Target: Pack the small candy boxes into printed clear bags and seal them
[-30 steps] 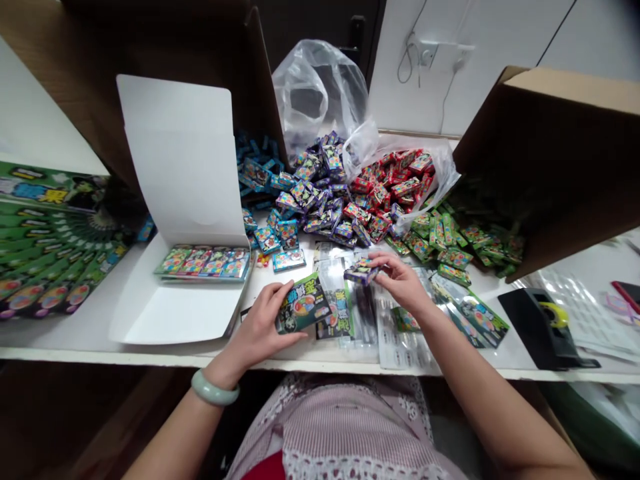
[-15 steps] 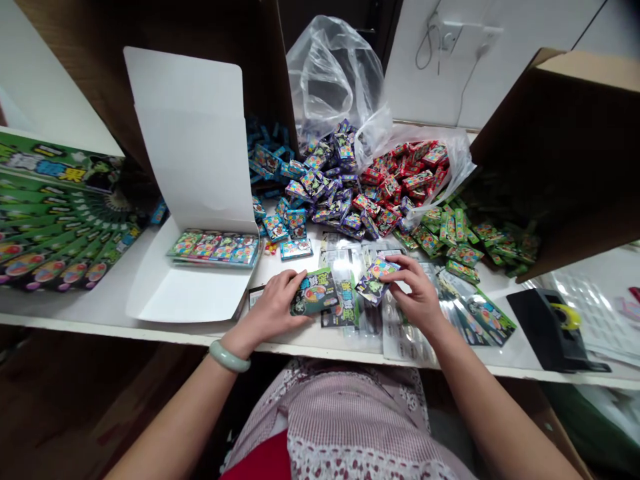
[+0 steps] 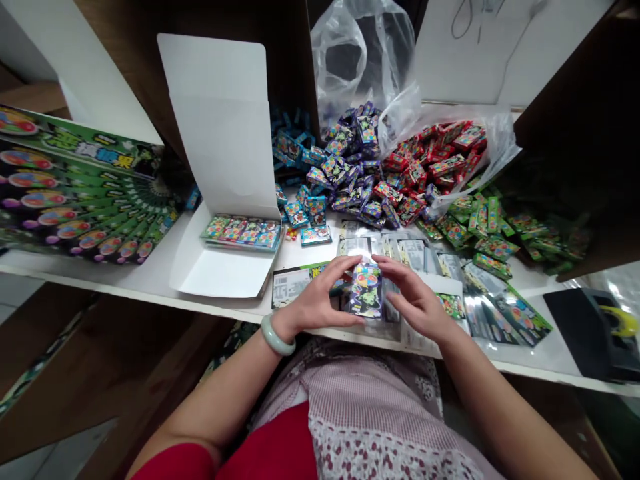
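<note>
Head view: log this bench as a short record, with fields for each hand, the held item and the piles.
Left hand: fingertips on the left side of the held packet; pale green bangle on the wrist
Right hand: fingertips on the right side of the held packet
Held item: purple-and-green printed packet
Under the hands: clear plastic sleeves
Piles: blue packets, purple packets, red packets, green packets
Left of the hands: white open carton holding a row of packets

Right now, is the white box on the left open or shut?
Open: the white box has its lid standing up at the back, and a row of colourful packets lies uncovered inside.
</note>
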Demonstrator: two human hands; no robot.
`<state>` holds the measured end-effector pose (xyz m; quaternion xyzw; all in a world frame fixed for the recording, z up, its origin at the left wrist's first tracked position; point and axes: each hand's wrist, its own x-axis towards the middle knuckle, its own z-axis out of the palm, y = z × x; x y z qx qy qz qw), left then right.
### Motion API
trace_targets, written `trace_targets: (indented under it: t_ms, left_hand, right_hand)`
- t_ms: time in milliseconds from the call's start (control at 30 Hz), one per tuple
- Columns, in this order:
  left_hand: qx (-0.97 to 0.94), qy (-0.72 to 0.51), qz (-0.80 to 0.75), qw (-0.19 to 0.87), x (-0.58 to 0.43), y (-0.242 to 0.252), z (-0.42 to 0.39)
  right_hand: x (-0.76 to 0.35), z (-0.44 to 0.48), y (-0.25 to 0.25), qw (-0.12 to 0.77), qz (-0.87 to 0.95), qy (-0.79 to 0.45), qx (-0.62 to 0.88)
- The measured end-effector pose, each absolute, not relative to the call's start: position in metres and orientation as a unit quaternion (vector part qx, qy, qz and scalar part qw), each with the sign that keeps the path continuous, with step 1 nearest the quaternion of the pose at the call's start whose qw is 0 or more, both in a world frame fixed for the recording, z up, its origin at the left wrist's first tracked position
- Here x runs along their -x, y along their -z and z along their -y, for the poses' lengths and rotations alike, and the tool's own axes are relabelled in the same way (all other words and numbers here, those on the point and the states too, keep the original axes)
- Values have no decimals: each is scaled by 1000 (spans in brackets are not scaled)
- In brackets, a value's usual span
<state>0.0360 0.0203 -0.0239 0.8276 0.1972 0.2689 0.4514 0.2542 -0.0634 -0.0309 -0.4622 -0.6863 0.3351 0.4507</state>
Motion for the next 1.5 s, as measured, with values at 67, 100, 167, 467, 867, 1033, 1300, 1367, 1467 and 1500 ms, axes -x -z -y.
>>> trace_targets:
  t_ms: [67,100,167,467,867,1033,1300,1367,1467,1500]
  left_hand:
    - [-847,-280,-193,409,-36,27,-20]
    - [-854,-284,-187,393,-36,28,-19]
    - [-866,-286,-173,372,-38,30,-18]
    - [-911,-111,-313,244,-9,54,-44]
    - [-939,-153,-263,160,-3,42,-40]
    - [-939,-160,-246,179,-1,49,-39]
    - [-930,-170,-241,218,-2,49,-38]
    - [-931,-177,-238,214,-2,47,-39]
    - [-933,-176,-227,215,-4,44,-39]
    - [-933,-174,-226,219,-5,43,-39]
  right_hand:
    - [-257,67,26,383,729,-329,462]
    - [-257,68,23,353,751,-308,465]
    - [-255,68,21,322,777,-255,477]
    - [-294,68,34,309,728,-116,601]
    - [-272,44,12,209,821,-131,515]
    - [-275,41,-8,131,858,-162,469]
    - [-291,45,-13,152,846,-211,466]
    - [-293,44,-16,155,849,-227,450]
    - [-291,39,-19,146,858,-236,432]
    - [-290,37,-19,144,859,-229,434]
